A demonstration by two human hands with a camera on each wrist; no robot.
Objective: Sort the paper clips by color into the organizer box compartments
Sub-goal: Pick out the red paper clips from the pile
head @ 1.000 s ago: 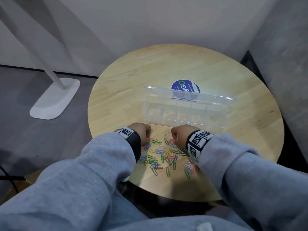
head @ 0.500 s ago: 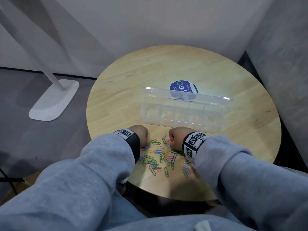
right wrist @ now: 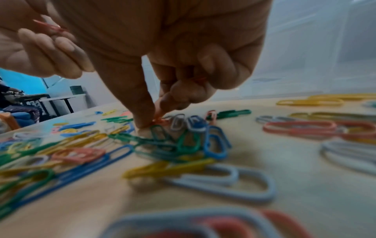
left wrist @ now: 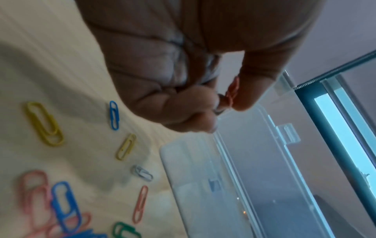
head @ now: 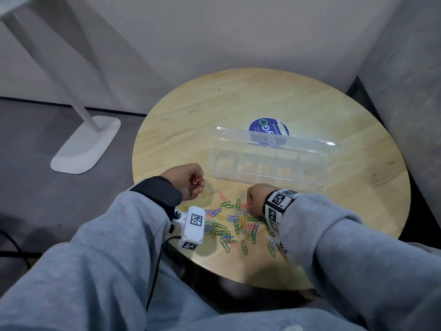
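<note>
A clear organizer box (head: pixel 267 166) stands open on the round wooden table (head: pixel 238 103), its compartments holding nothing I can see. In front of it lies a loose pile of paper clips (head: pixel 229 225) in red, blue, green, yellow and white. My left hand (head: pixel 199 182) is lifted off the table left of the pile and pinches a red paper clip (left wrist: pixel 231 93) between thumb and fingers. My right hand (head: pixel 250 204) is down on the pile, where thumb and forefinger pinch a red clip (right wrist: pixel 160 120). More red (right wrist: pixel 198 78) shows inside its curled fingers.
A blue round sticker (head: pixel 265 126) lies behind the box lid (head: pixel 274 139). A white lamp base (head: pixel 86 146) stands on the floor to the left. Walls close in behind and on the right. The box's near left corner (left wrist: pixel 183 161) is close to my left hand.
My left hand has lifted off the pile and turned its palm side up, a red clip now showing in its fingers. My right hand stayed low and shifted slightly left over the clips.
</note>
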